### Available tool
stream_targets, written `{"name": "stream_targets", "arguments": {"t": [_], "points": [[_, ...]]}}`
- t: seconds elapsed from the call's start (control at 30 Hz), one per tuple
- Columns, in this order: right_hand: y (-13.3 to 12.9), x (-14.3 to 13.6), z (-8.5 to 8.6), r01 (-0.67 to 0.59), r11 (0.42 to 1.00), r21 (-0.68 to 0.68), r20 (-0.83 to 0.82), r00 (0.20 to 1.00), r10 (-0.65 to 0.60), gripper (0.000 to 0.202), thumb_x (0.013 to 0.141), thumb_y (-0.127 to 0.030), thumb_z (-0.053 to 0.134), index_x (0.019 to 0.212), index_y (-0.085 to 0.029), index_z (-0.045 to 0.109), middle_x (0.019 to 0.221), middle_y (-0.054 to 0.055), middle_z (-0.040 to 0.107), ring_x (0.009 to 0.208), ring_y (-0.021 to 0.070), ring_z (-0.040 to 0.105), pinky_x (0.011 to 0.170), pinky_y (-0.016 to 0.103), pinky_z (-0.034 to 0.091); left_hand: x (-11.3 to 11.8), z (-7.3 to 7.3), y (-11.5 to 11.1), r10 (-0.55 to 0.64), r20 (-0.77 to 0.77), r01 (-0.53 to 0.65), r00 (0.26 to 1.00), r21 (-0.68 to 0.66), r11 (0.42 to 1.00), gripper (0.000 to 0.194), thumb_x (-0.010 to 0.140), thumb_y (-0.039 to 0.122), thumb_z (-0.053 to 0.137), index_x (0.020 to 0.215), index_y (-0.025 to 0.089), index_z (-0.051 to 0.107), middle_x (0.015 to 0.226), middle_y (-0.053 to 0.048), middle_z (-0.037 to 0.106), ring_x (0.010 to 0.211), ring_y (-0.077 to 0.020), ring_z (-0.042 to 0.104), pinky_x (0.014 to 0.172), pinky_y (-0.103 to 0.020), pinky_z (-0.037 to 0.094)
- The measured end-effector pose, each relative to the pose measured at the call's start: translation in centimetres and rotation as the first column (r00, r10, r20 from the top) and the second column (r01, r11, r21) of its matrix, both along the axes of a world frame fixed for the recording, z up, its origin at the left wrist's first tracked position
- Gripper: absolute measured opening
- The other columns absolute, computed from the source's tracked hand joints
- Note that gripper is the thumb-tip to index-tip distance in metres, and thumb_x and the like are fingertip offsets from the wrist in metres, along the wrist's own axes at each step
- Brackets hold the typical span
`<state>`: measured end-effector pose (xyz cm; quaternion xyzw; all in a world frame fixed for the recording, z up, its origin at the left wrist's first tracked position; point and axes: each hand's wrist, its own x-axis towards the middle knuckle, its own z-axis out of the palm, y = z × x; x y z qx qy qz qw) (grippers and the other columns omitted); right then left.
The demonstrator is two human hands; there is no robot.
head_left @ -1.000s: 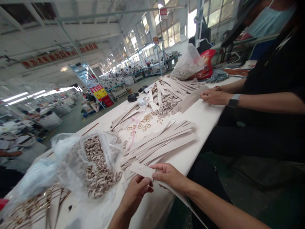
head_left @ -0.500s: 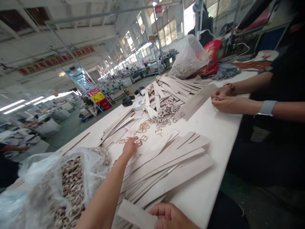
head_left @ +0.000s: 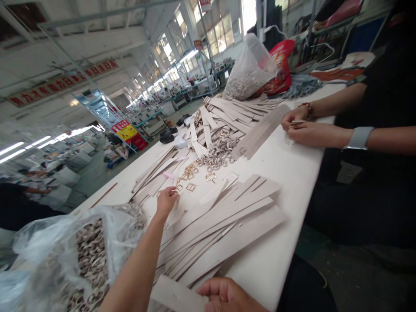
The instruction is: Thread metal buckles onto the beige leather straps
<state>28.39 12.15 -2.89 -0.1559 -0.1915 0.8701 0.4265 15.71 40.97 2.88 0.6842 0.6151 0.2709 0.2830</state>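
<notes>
My left hand [head_left: 167, 200] reaches to the middle of the table, its fingers pinched together at the edge of a gold metal buckle [head_left: 179, 188]. Loose gold buckles [head_left: 191, 187] lie just beyond the fingertips, and one more buckle [head_left: 210, 177] rests apart to the right. Low in the view, my right hand [head_left: 224, 295] is closed on the end of a flat light-grey strap [head_left: 175, 294], thumb and fingers gripping it. Under and beyond that strap spreads a fanned pile of similar straps [head_left: 224, 225].
A clear plastic bag of small grey loops [head_left: 92, 251] stands at the left. Beyond the buckles lie a heap of loops [head_left: 219, 154] and buckled straps [head_left: 234, 112]. Across the white table [head_left: 269, 160], a co-worker's hands [head_left: 305, 130] hold a small piece.
My left hand has drawn back slightly to the left, fingers closed at a buckle. My right hand keeps its hold on the strap. The camera view has turned a little to the right.
</notes>
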Motion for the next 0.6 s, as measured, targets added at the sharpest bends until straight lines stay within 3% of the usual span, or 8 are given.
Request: {"name": "stream_targets", "arguments": {"t": [0.07, 0.17, 0.3, 0.33, 0.47, 0.53, 0.6], "points": [[-0.2, 0.3, 0.6, 0.034, 0.998, 0.050, -0.021, 0.999, -0.033, 0.056, 0.052, -0.042, 0.085, 0.095, -0.011, 0.066, 0.074, 0.002, 0.064, 0.062, 0.0053, 0.057, 0.063, 0.015, 0.041, -1.2, 0.9, -1.8, 0.018, 0.160, -0.011, 0.987, -0.043, 0.999, 0.041, 0.068, 0.017, 0.065, 0.108, 0.013, 0.059, 0.093, -0.009, 0.069, 0.085, -0.0185, 0.065, 0.079, -0.033, 0.050], [-0.6, 0.7, 1.2, 0.054, 0.995, 0.086, 0.030, 0.998, -0.057, 0.053, 0.061, -0.045, 0.079, 0.097, -0.010, 0.063, 0.064, -0.003, 0.059, 0.041, 0.0003, 0.044, 0.041, 0.012, 0.031, -3.0, 2.9, -5.9, 0.035, 0.369, 0.011, 0.929, -0.123, 0.992, 0.045, 0.070, 0.016, 0.066, 0.114, 0.013, 0.056, 0.101, -0.011, 0.068, 0.081, -0.0138, 0.065, 0.077, -0.029, 0.053], [-1.4, 1.4, 1.9, 0.124, 0.988, 0.087, 0.073, 0.989, -0.131, 0.044, 0.070, -0.046, 0.072, 0.095, -0.013, 0.058, 0.052, -0.008, 0.048, 0.027, -0.0008, 0.026, 0.028, 0.014, 0.014, -4.6, 6.6, -13.1, 0.103, 0.688, 0.139, 0.719, -0.287, 0.948, 0.048, 0.068, 0.008, 0.071, 0.113, 0.016, 0.058, 0.103, -0.008, 0.067, 0.074, -0.0081, 0.064, 0.070, -0.019, 0.053], [-1.6, 1.7, 2.3, 0.180, 0.980, 0.085, 0.066, 0.980, -0.185, 0.041, 0.071, -0.046, 0.071, 0.094, -0.014, 0.056, 0.054, -0.008, 0.050, 0.027, -0.0011, 0.025, 0.029, 0.014, 0.013, -4.8, 7.6, -14.9, 0.107, 0.715, 0.172, 0.691, -0.306, 0.936, 0.048, 0.067, 0.007, 0.072, 0.113, 0.016, 0.059, 0.103, -0.008, 0.067, 0.073, -0.0079, 0.063, 0.068, -0.018, 0.053], [-2.3, 1.7, 5.1, 0.420, 0.896, 0.142, 0.088, 0.897, -0.434, 0.038, 0.072, -0.042, 0.072, 0.094, -0.016, 0.055, 0.076, -0.002, 0.061, 0.033, -0.0023, 0.030, 0.032, 0.014, 0.016, -5.0, 10.6, -21.3, 0.060, 0.695, 0.243, 0.716, -0.330, 0.912, 0.049, 0.066, 0.009, 0.075, 0.113, 0.015, 0.060, 0.098, -0.008, 0.070, 0.073, -0.0095, 0.064, 0.064, -0.016, 0.052], [-2.9, 1.2, 6.6, 0.465, 0.864, 0.195, 0.138, 0.859, -0.494, 0.041, 0.069, -0.043, 0.074, 0.094, -0.016, 0.055, 0.074, -0.003, 0.061, 0.037, -0.0009, 0.034, 0.034, 0.014, 0.022, -4.6, 11.3, -24.0, 0.044, 0.691, 0.280, 0.722, -0.351, 0.894, 0.051, 0.064, 0.012, 0.077, 0.111, 0.016, 0.060, 0.094, -0.008, 0.071, 0.073, -0.0110, 0.065, 0.063, -0.018, 0.052], [-3.9, 0.9, 7.9, 0.420, 0.859, 0.293, 0.188, 0.856, -0.482, 0.043, 0.070, -0.046, 0.073, 0.094, -0.016, 0.056, 0.070, -0.004, 0.059, 0.042, 0.0013, 0.040, 0.039, 0.014, 0.030, -4.0, 11.5, -26.5, 0.034, 0.663, 0.293, 0.748, -0.375, 0.879, 0.052, 0.059, 0.016, 0.081, 0.106, 0.018, 0.061, 0.090, -0.006, 0.071, 0.074, -0.0145, 0.066, 0.064, -0.022, 0.052]]}}
